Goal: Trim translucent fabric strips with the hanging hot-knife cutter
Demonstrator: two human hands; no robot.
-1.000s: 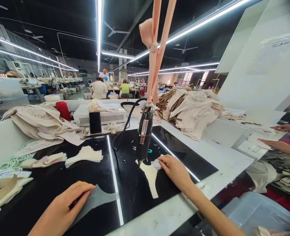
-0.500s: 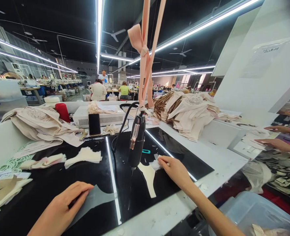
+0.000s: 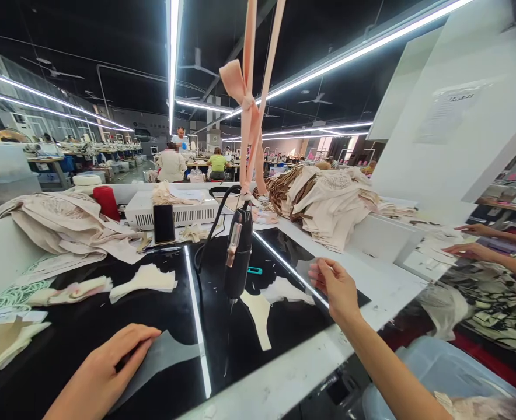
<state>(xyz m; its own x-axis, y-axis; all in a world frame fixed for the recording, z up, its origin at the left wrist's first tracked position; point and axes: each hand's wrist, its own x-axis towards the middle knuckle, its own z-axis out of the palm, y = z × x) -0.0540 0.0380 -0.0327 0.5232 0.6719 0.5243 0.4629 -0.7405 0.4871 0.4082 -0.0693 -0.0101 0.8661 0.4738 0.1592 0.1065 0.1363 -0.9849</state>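
Observation:
My left hand (image 3: 107, 361) is low on the left, thumb and fingers together over the edge of a translucent, curved sheet piece (image 3: 170, 353) on the black board (image 3: 223, 373). My right hand (image 3: 339, 291) is raised above the board's right side. Its fingers are curled against a small translucent piece (image 3: 304, 267), partly hidden behind them. A cream cut piece (image 3: 258, 321) lies between my hands, beside a white cut piece (image 3: 286, 290). Over the board hangs a black handheld tool (image 3: 238, 256), its thin tip pointing down, tied up by a pink strap (image 3: 250, 116).
Stacked white pieces (image 3: 144, 281), a phone (image 3: 164, 223) and a teal clip-like item (image 3: 254, 270) are on the table. Fabric heaps stand at the left (image 3: 60, 219) and back right (image 3: 339, 201). Another person's hands (image 3: 472, 251) work at far right. A plastic bin (image 3: 442, 373) sits below the edge.
My right hand has moved right and up with the translucent piece, uncovering the white cut piece. My left hand stays on its sheet piece. The whole view has shifted slightly.

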